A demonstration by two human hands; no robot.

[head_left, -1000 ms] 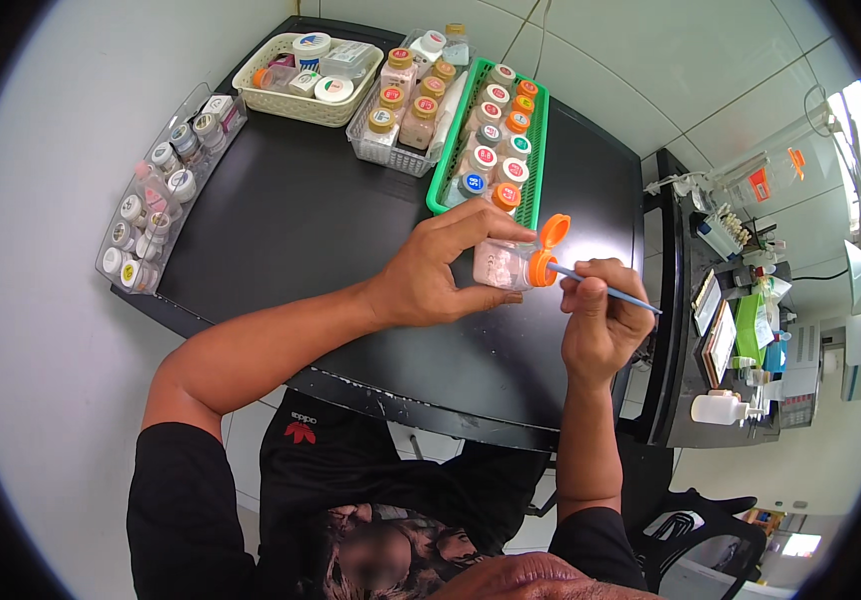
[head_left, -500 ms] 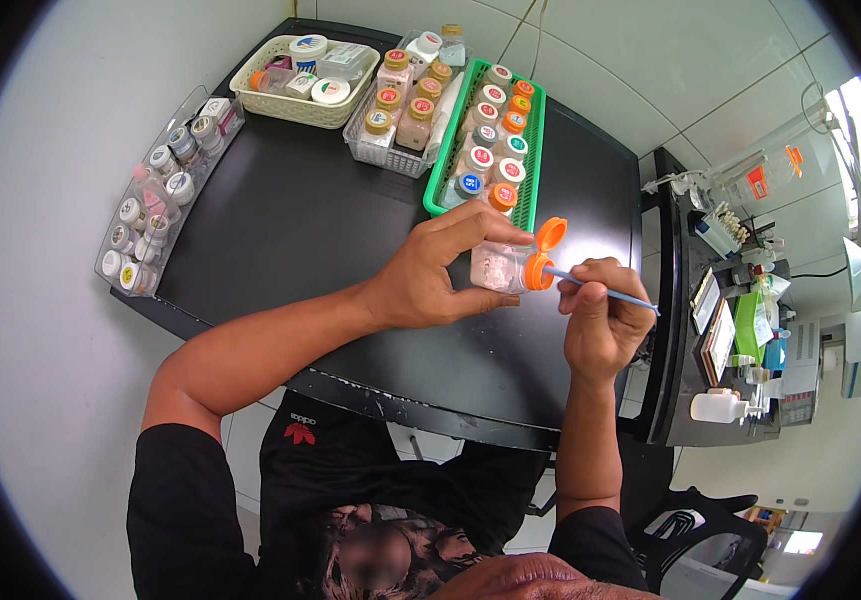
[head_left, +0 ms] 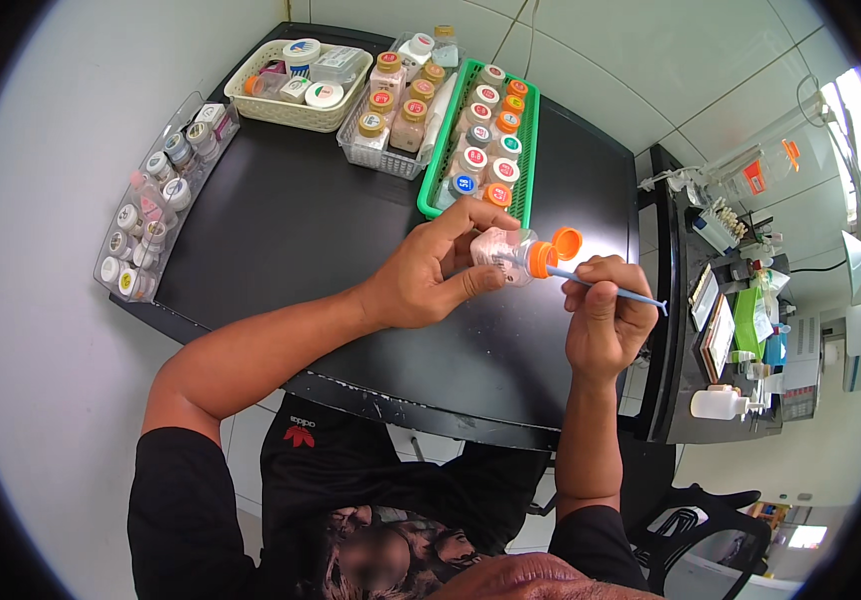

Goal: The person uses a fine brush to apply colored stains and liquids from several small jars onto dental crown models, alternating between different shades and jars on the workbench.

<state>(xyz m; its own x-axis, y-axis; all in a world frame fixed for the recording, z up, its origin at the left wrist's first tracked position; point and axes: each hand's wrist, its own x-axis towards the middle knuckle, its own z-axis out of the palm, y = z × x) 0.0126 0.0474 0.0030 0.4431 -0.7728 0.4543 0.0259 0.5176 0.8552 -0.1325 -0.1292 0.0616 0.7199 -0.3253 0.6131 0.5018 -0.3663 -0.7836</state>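
Between the thumb and fingers of my left hand (head_left: 441, 265) lies a small clear bottle (head_left: 504, 256) of pale pink powder, tilted on its side with its mouth to the right. Its orange flip cap (head_left: 567, 243) hangs open. My right hand (head_left: 608, 315) pinches a thin blue stick (head_left: 623, 291), whose far end passes through the orange neck into the bottle. The stick's inner tip is hard to make out against the powder. Both hands are above the black table (head_left: 351, 235), the right one nearer its right edge.
Behind the bottle stands a green basket (head_left: 530, 180) of capped bottles. Left of it are a grey basket (head_left: 383, 158) of gold-capped bottles, a cream basket (head_left: 291, 115) and a clear tray (head_left: 103, 245) of small jars. A side counter (head_left: 686, 400) at right holds a white bottle (head_left: 719, 403).
The blue stick has gone deeper into the bottle. My left hand has turned the bottle slightly, its mouth now tipping lower right, and the left fingers have shifted round it.
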